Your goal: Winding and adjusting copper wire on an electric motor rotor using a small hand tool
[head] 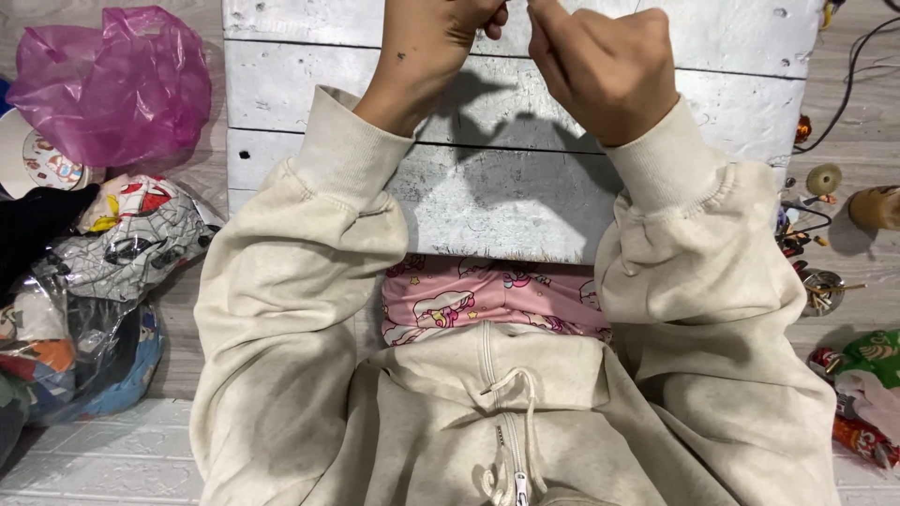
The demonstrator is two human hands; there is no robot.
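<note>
My left hand (433, 39) and my right hand (600, 67) are raised close together at the top edge of the view, over a white painted wooden board (506, 178). Both have their fingers curled shut, with fingertips nearly meeting at the top middle. What they pinch, if anything, is cut off by the frame edge and too small to tell. Cream sweatshirt sleeves cover both arms. A pink patterned cloth (487, 300) lies on my lap below the board's near edge.
A pink plastic bag (112, 84) sits at the upper left. Below it lie printed fabric pieces (131, 239) and a clear bag of cloth (75, 356). At the right are small tools, spools and wires (816, 225) and colourful snack packets (867, 384).
</note>
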